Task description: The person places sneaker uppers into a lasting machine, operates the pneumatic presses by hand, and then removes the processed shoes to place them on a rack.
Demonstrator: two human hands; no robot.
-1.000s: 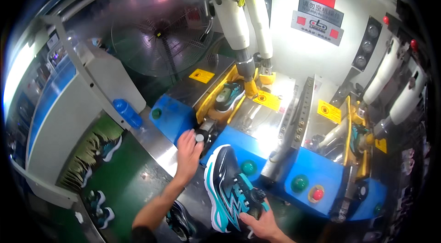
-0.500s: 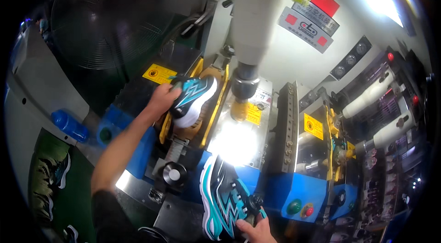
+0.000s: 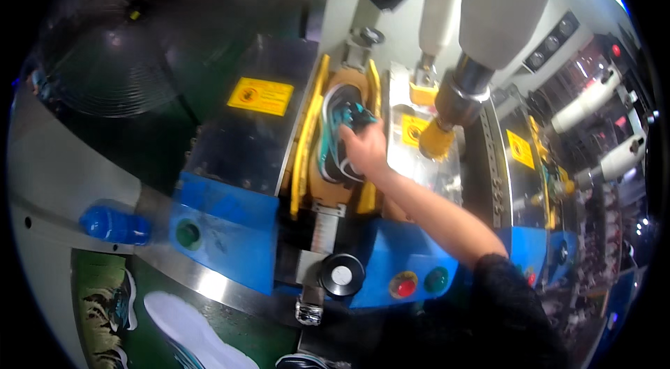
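Blue steel press machine (image 3: 230, 229), glossy green floor, dim workshop.
My left hand (image 3: 366, 149) grips the teal-and-white mesh sneaker (image 3: 335, 138) in its yellow cradle (image 3: 303, 152); right hand unseen.

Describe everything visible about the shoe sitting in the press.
The shoe is a teal, black and white sneaker with a white sole edge, and looks like knit fabric. It lies in the yellow cradle of the blue press, its length running away from the person. A hand rests on its right side, fingers curled over the top and hiding part of it. Which hand this is cannot be told. The grey ram hangs to the right, apart.
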